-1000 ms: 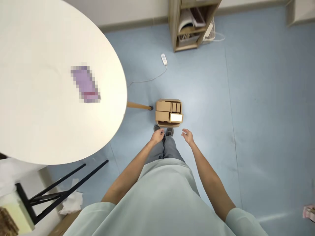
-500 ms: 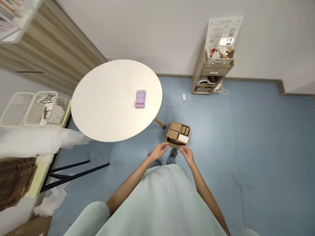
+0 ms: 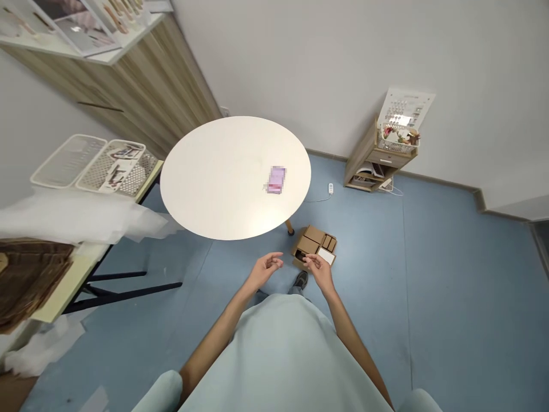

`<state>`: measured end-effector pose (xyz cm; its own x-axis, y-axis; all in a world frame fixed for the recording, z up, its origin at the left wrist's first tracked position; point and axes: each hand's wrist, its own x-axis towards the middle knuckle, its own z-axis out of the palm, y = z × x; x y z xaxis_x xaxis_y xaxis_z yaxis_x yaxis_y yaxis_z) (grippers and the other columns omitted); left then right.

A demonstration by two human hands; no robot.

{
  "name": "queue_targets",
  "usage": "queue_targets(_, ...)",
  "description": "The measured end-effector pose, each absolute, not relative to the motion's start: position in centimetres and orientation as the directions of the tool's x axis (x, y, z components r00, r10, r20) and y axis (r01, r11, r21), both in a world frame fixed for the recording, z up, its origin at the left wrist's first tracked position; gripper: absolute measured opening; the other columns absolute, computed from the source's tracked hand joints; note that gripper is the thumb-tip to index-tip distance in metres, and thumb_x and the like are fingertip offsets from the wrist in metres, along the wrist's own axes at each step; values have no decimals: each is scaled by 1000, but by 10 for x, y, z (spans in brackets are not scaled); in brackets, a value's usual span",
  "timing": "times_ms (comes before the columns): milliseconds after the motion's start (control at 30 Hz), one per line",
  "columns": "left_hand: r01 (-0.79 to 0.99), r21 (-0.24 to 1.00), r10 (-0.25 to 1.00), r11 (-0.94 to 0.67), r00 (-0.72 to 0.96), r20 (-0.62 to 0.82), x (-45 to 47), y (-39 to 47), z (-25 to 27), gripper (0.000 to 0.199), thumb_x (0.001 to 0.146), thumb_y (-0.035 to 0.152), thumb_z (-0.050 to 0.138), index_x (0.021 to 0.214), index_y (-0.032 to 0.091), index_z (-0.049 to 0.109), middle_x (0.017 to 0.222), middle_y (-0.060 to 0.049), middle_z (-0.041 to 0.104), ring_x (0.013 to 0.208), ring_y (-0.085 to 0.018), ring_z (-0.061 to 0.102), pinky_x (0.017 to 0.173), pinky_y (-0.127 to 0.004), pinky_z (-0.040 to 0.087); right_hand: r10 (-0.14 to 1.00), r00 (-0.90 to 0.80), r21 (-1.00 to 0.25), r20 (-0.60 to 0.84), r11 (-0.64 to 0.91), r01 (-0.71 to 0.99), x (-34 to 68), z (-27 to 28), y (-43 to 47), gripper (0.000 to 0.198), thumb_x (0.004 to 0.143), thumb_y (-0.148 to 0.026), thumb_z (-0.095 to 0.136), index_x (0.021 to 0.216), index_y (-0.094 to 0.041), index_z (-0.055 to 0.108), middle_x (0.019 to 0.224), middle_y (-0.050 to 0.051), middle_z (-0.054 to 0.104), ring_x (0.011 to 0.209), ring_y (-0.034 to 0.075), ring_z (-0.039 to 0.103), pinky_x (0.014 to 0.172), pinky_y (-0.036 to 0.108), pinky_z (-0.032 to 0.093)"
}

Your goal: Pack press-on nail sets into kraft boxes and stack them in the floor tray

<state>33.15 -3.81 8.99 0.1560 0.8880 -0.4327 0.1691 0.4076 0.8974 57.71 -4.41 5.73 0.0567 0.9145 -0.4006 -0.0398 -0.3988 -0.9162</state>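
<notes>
Above the floor, in front of my body, my left hand (image 3: 266, 269) hangs with its fingers curved and a gap to the thumb; it holds nothing. To its right, my right hand (image 3: 319, 271) is loosely bent, also with nothing visible in it. Its fingertips overlap the near edge of a cardboard box (image 3: 297, 262) in the view, but the box stands lower, on the floor. Inside that box are several smaller brown boxes (image 3: 315, 233) and a white one (image 3: 326, 255). A blurred purple pack (image 3: 276, 179) lies on the white oval table (image 3: 214, 183), beyond my hands.
At left, a side table (image 3: 92, 257) bears white plastic baskets (image 3: 68, 163), white wrapping sheets (image 3: 77, 214) and brown bags (image 3: 32, 280). A small wooden cabinet (image 3: 364, 150) stands by the wall. A power strip (image 3: 330, 189) with a cord lies on the floor.
My view has shifted, so the table and cabinet sit further right and lower. My left hand has drawn left, away from the box, and the hands are further apart.
</notes>
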Motion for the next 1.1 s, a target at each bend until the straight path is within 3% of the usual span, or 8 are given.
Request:
queue_targets(367, -116, 919, 927, 376, 44, -373, 168, -82, 104, 56, 81, 54, 80, 127, 22, 71, 105, -9, 79, 95, -26, 80, 94, -43, 63, 942, -120, -949, -312, -304, 85, 410, 124, -38, 48, 87, -65, 77, 109, -23, 78, 109, 13, 83, 91, 26, 79, 83, 40, 64)
queue_targets(700, -250, 911, 921, 327, -131, -367, 36, -110, 113, 51, 86, 51, 75, 128, 23, 70, 108, -10, 79, 93, -26, 81, 86, -40, 63, 932, -225, -950, -283, -239, 203, 267, 153, -15, 42, 87, -64, 78, 105, -26, 80, 106, 12, 83, 85, 28, 77, 82, 45, 64)
queue_targets(1100, -231, 927, 850, 296, -379, -366, -114, -46, 119, 53, 89, 53, 68, 131, 21, 68, 112, -12, 82, 94, -27, 81, 90, -42, 64, 835, -431, -934, -343, -256, 248, 98, 137, 90, 39, 89, -61, 75, 105, -26, 79, 106, 11, 82, 85, 26, 76, 83, 44, 62)
